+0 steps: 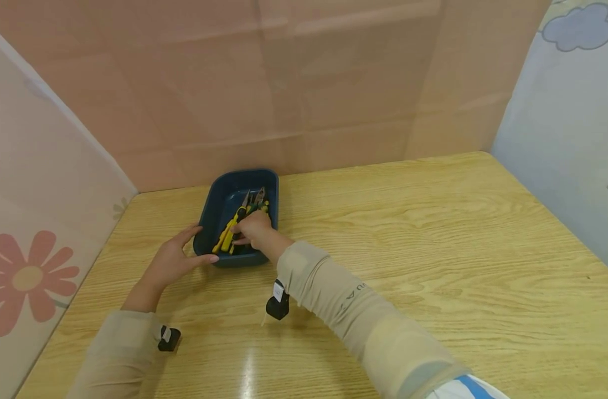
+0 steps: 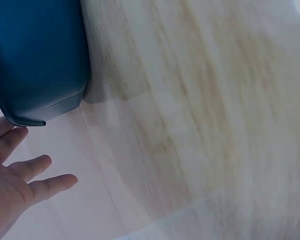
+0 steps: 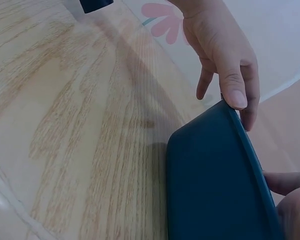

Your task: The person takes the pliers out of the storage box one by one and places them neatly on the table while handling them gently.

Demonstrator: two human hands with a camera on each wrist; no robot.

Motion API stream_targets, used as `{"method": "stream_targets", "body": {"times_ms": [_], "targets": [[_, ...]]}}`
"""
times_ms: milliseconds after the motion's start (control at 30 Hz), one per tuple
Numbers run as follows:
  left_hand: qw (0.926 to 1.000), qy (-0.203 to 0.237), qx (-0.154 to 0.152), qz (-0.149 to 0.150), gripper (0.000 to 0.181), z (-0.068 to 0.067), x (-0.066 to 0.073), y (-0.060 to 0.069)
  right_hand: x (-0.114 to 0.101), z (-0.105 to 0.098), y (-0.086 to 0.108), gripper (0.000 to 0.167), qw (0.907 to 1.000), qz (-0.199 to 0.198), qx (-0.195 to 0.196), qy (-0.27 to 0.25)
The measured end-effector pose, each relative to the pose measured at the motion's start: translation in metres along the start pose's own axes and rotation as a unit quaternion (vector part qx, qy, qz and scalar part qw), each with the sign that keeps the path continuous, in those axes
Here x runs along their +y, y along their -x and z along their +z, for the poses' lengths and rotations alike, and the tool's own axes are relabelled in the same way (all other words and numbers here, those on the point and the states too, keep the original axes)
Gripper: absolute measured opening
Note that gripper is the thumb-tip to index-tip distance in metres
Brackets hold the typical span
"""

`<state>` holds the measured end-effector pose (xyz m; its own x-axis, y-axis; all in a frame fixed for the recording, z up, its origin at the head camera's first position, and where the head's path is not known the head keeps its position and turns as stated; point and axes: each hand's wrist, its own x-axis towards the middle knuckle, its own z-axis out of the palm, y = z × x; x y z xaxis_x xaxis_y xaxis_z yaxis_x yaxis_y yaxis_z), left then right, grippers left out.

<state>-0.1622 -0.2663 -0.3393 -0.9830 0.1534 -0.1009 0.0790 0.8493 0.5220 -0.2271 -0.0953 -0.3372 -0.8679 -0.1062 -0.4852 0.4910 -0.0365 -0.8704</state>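
Observation:
A dark blue plastic bin (image 1: 215, 208) stands on the wooden table near the back wall. Inside lie several hand tools, among them pliers (image 1: 259, 195) with bare metal jaws and a yellow-handled tool (image 1: 227, 239). My left hand (image 1: 171, 260) touches the bin's near left corner, fingers fairly straight and spread along the rim. In the right wrist view, the left thumb rests on the rim's corner. My right hand (image 1: 256, 228) reaches into the bin over the tools, and its fingertips are partly hidden among them; whether it grips one is unclear.
The wooden table (image 1: 408, 249) extends far to the right of the bin. A pinkish-brown cloth wall (image 1: 284, 94) rises behind it, with patterned panels at both sides. Small black devices hang at the right wrist (image 1: 278, 305) and left wrist (image 1: 169, 339).

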Motion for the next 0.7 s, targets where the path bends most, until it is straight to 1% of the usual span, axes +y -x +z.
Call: {"method": "stream_targets", "body": {"times_ms": [67,233,300,533,633,700], "targets": [[1.0,0.001,0.002,-0.002,0.096,0.0,0.0,0.0,0.0,-0.002,0.001,0.027,0.9998,-0.002,-0.011,-0.014],[1.0,0.0,0.007,-0.005,0.099,0.001,-0.001,0.0,-0.003,-0.007,0.0,0.062,0.9978,0.004,-0.036,-0.056],[1.0,-0.002,0.008,-0.004,0.099,0.001,-0.002,0.0,-0.004,-0.008,-0.002,0.072,0.9963,0.011,-0.042,-0.074],[1.0,0.002,0.006,0.001,0.098,0.002,-0.002,-0.001,-0.005,-0.01,-0.005,0.085,0.9889,0.04,-0.06,-0.13],[1.0,0.005,0.007,0.0,0.097,0.002,-0.001,-0.001,-0.006,-0.011,-0.004,0.087,0.9847,0.048,-0.063,-0.155],[0.9999,0.004,0.009,0.001,0.097,0.002,-0.001,-0.001,-0.007,-0.012,-0.002,0.085,0.9831,0.05,-0.063,-0.164]]}}
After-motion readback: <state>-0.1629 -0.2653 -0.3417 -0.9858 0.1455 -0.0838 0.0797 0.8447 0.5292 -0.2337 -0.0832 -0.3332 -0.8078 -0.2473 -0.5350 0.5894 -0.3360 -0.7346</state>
